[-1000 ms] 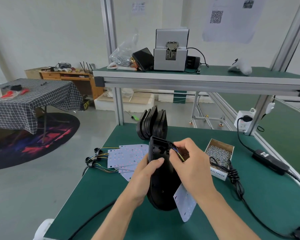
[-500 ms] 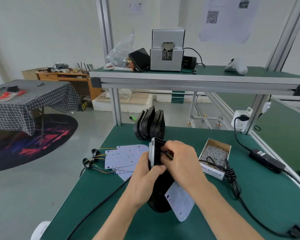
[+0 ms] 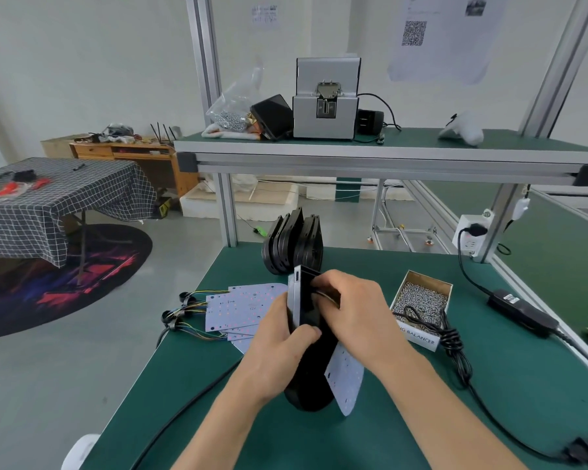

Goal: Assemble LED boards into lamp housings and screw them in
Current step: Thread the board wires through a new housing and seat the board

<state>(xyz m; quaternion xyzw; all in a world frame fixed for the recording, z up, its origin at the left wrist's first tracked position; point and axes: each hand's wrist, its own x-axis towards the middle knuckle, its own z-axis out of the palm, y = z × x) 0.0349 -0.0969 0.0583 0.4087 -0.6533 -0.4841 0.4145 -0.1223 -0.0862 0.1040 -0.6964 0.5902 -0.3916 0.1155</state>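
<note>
Right hand (image 3: 357,313) shifted lower over housing (image 3: 314,374) top; wires seemingly hidden.

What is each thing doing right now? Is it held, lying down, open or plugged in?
Left hand: grips the housing.
Right hand: fingers curled at the housing's top, on the wires.
Lamp housing: held upright on edge.
LED board: hanging beside the housing.
Spare boards: lying flat.
Screw box: open, full.
Plug: in the socket.
</note>
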